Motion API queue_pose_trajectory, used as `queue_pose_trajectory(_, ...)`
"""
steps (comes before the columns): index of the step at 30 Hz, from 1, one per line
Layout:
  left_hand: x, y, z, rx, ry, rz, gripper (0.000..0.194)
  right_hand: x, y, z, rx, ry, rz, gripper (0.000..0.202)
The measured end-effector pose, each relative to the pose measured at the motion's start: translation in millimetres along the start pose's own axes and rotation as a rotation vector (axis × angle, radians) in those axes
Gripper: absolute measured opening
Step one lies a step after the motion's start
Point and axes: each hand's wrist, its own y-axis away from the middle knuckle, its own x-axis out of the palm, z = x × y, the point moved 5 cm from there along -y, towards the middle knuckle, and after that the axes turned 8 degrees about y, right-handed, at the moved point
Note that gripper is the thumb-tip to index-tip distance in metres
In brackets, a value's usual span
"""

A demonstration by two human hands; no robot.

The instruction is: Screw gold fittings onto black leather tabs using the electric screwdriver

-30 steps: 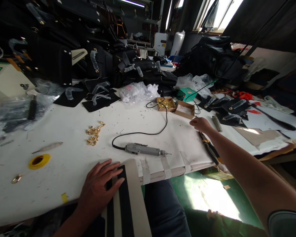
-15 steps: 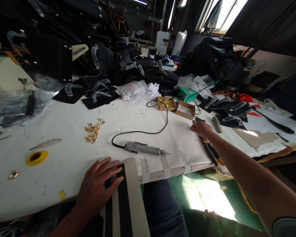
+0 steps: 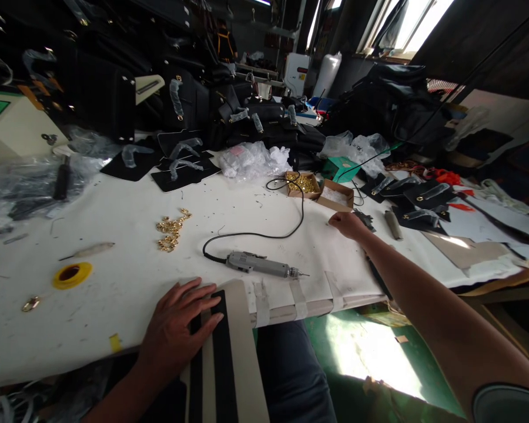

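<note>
Striped strap [image 3: 220, 346], black with pale bands, lies over the near edge of the white bench [image 3: 127, 235] and hangs down off it toward the person's lap. The left hand [image 3: 178, 326] rests flat on its upper end, fingers [image 3: 203, 294] spread open and pressing down, gripping nothing. The right hand [image 3: 346, 224] is stretched far out across the bench, its fingers curled loosely with the tips down on the white surface; whether they pinch anything small there cannot be told. Just beyond that hand lies a small dark metal piece [image 3: 365, 218], and a little farther stand two open cardboard boxes [image 3: 320, 191], one of them filled with gold fittings. Between the two hands lies a grey rotary tool [image 3: 260, 264], its black cord [image 3: 286, 229] looping back toward the boxes. To the left of the tool sits a heap of gold hardware [image 3: 171, 229], and farther left a roll of yellow tape [image 3: 72, 274] and a pale-handled awl [image 3: 88, 251]. Black bags [image 3: 247, 117] are piled along the far side of the bench.
</note>
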Motion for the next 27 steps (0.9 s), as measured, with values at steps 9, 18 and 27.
queue_pose_trajectory(9, -2.1, 0.9, -2.0, 0.0, 0.008, -0.015, 0.028, 3.5, -3.2, 9.0, 0.039, 0.091, 0.056, 0.025)
queue_pose_trajectory(18, -0.1, 0.1, -0.3, 0.012, 0.022, -0.029, 0.027, -4.4, -0.5, 15.1, 0.125, 0.132, 0.038, 0.02)
queue_pose_trajectory(27, -5.2, -3.5, -15.0, -0.168, 0.132, 0.028, 0.023, -9.2, 19.1, 28.5, 0.065, 0.268, 0.072, 0.028)
